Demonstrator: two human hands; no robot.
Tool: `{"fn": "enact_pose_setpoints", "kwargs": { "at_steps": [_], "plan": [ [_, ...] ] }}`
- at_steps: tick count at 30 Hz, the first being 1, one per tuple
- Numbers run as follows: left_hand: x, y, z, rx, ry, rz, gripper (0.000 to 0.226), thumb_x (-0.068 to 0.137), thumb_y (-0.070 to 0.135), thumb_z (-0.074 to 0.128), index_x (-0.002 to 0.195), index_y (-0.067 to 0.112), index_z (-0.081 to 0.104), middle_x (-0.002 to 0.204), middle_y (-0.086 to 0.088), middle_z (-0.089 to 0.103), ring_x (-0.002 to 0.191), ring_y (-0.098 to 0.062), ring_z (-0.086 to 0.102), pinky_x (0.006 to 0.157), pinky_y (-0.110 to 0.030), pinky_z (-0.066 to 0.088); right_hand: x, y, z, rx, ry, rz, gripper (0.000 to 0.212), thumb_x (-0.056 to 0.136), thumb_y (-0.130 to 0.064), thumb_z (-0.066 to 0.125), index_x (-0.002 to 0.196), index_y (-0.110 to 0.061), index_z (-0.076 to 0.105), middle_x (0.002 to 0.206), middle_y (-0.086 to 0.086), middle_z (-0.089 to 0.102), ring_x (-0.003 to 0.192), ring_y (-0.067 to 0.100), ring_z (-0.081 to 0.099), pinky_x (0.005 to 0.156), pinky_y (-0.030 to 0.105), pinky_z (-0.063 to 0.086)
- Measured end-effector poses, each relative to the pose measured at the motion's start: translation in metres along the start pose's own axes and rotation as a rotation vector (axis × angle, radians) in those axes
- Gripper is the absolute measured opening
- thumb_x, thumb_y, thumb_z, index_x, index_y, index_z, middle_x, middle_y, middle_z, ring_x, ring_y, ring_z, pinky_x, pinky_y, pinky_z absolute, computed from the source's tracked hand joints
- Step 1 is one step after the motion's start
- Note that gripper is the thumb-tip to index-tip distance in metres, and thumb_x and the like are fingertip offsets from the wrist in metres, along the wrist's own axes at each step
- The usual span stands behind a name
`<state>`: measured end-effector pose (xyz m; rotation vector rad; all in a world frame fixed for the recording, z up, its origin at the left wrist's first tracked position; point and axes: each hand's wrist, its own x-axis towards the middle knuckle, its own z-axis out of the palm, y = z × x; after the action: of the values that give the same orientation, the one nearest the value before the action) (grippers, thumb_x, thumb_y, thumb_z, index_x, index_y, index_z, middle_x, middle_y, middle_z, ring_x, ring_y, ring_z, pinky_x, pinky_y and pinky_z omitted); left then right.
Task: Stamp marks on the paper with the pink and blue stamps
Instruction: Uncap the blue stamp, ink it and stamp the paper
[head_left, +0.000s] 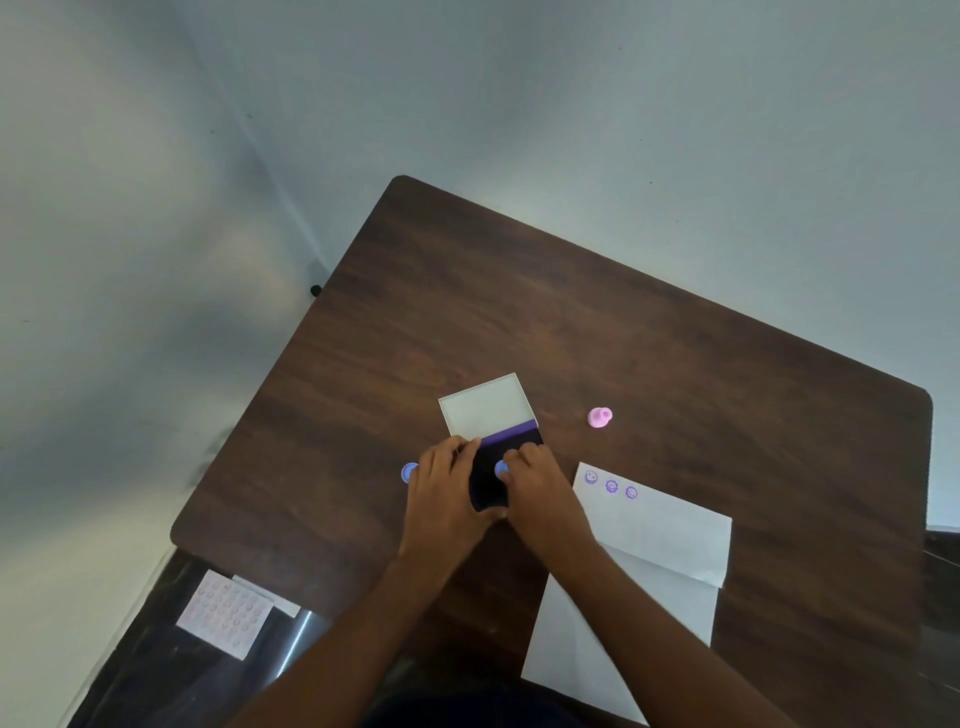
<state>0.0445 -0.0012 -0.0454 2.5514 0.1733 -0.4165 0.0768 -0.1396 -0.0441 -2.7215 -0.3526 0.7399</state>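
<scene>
Head view, looking down: a dark wooden table set against pale walls carries all the working items. White paper, folded across its width, lies at the table's near right, partly under the right forearm; three purple smiley marks run in a row along its far left edge. An ink pad with a dark inked face sits at the table's centre, its clear lid opened back on the far side. Left hand rests at the pad's left edge, fingers curled against the case; whether it truly grips the case cannot be told. Right hand pinches a blue stamp in its fingertips, the stamp standing on the inked face. A second blue stamp lies on the table just left of the left hand, apart from the pad. A pink stamp sits on the table beyond the paper's far corner, right of the lid, touched by neither hand. Off the table's near left corner, a pale sheet printed with rows of small round marks lies on a lower dark surface.
</scene>
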Motion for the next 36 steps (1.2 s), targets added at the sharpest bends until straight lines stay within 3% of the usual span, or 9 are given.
{"fn": "enact_pose_setpoints", "kwargs": {
  "at_steps": [9, 18, 29, 36],
  "plan": [
    [0.005, -0.001, 0.005, -0.014, 0.086, 0.022, 0.075, 0.074, 0.050, 0.074, 0.137, 0.018, 0.049, 0.139, -0.004, 0.053, 0.127, -0.022, 0.048, 0.109, -0.034, 0.035, -0.002, -0.008, 0.009, -0.012, 0.064, 0.020, 0.050, 0.092, -0.031, 0.057, 0.135, -0.014, 0.038, 0.139, 0.008, 0.045, 0.122, 0.020, 0.045, 0.107, 0.029, 0.035],
    [0.004, -0.003, 0.006, -0.017, 0.104, 0.026, 0.072, 0.076, 0.052, 0.071, 0.137, 0.020, 0.049, 0.140, -0.003, 0.052, 0.127, -0.021, 0.046, 0.110, -0.033, 0.032, 0.000, -0.007, 0.012, -0.035, 0.056, 0.003, 0.051, 0.090, -0.028, 0.061, 0.134, -0.012, 0.041, 0.136, 0.009, 0.048, 0.120, 0.023, 0.047, 0.105, 0.032, 0.037],
    [0.003, -0.004, 0.006, 0.004, 0.172, 0.061, 0.072, 0.067, 0.046, 0.081, 0.129, 0.018, 0.057, 0.130, -0.004, 0.059, 0.117, -0.023, 0.054, 0.100, -0.035, 0.043, 0.002, -0.006, 0.015, -0.016, 0.078, 0.002, 0.049, 0.090, -0.027, 0.061, 0.133, -0.012, 0.042, 0.135, 0.009, 0.050, 0.119, 0.022, 0.048, 0.106, 0.032, 0.038],
    [0.004, -0.004, 0.007, -0.007, 0.148, 0.051, 0.072, 0.070, 0.047, 0.078, 0.132, 0.019, 0.054, 0.135, -0.003, 0.056, 0.121, -0.023, 0.051, 0.105, -0.034, 0.038, 0.001, -0.005, 0.017, -0.032, 0.118, -0.029, 0.047, 0.090, -0.026, 0.060, 0.132, -0.011, 0.044, 0.133, 0.009, 0.052, 0.118, 0.023, 0.049, 0.106, 0.032, 0.037]
  ]
}}
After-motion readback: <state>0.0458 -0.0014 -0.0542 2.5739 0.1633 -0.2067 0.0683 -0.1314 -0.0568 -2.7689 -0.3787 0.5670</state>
